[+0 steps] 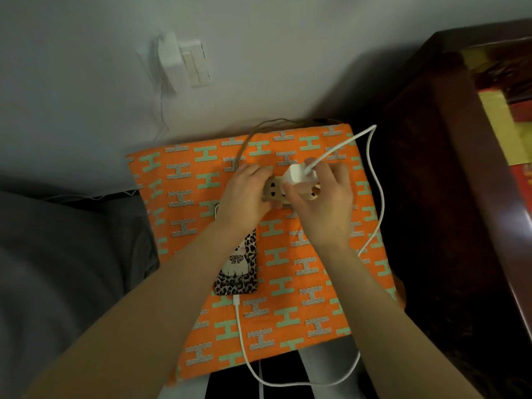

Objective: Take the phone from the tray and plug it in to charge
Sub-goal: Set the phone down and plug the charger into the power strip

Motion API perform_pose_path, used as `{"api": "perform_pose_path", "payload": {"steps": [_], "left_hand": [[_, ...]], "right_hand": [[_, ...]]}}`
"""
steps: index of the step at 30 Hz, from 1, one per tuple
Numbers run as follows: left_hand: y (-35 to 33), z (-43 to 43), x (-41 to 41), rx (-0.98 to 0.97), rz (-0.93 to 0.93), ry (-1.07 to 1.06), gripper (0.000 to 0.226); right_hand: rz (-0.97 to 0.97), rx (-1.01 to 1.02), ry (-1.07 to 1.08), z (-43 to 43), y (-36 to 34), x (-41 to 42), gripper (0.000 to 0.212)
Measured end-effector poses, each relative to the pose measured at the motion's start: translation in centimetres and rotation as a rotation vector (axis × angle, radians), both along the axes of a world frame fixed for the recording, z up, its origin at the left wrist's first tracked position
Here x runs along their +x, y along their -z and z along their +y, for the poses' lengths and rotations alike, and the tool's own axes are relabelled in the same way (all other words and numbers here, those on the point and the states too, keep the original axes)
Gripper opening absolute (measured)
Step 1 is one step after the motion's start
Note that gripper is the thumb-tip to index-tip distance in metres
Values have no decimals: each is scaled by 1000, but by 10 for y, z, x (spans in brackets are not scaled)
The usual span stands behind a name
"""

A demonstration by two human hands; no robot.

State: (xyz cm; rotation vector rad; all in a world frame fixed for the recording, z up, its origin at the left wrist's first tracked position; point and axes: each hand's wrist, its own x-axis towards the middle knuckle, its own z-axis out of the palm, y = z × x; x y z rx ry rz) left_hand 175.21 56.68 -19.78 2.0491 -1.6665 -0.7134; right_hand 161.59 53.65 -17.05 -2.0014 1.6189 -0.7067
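Observation:
The phone (239,269) in a leopard-print case lies face down on the orange patterned cloth (302,283), partly under my left forearm. A white cable (244,341) is plugged into its near end and loops round to the white charger (299,178). My right hand (322,203) grips that charger, which sits on the beige power strip (276,194). My left hand (247,191) holds the strip's left end down. No tray is in view.
A dark wooden cabinet (460,197) stands close on the right. White wall sockets with an adapter (181,61) sit on the wall behind. Grey bedding (57,269) lies on the left. The strip's brown cord (259,131) runs to the cloth's far edge.

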Motion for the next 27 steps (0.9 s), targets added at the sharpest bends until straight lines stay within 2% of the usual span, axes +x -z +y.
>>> {"api": "perform_pose_path", "payload": {"steps": [7,14,19,23,27], "left_hand": [[2,-2,-2,-4,18,-29,37],[4,-4,-2,5,-33,-24,34],[11,-4,1,-6,-36,1,52],[21,-2,3,-61,-56,23,55],[16,-1,6,-27,-45,22,52]], "right_hand": [[80,-28,59,4,1,13,42],[20,-80,69,19,21,16,39],[-102,-51,107,15,36,-1,49],[-128,-84,-63,7,38,-17,48],[-117,-111,-63,20,37,-11,51]]}}
